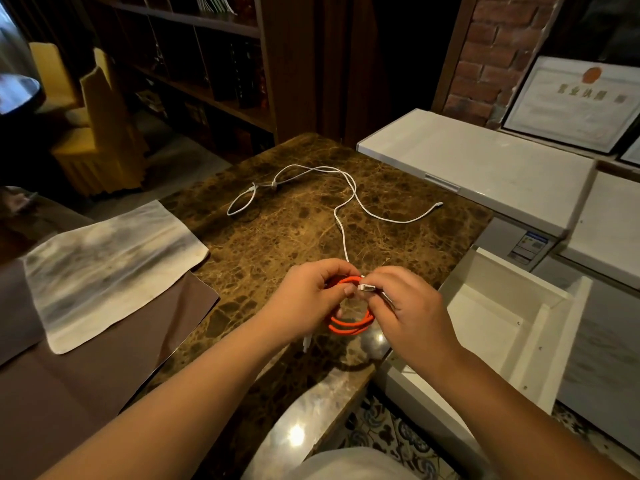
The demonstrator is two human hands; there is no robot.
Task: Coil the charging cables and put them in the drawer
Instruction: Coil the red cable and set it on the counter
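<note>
Hands both have a grip on the coiled orange charging cable, left hand grasping the loops and right hand pinching its silver plug, just above the brown marble tabletop beside the open white drawer.

A brown marble desk is filling the middle of a dim room, its near edge catching glints of overhead light. Beyond its far left corner a dark wooden bookshelf is standing, with a yellow chair left of that. To the desk's right a white cabinet is sitting below a brick wall and a framed certificate, above patterned floor tiles.
</note>
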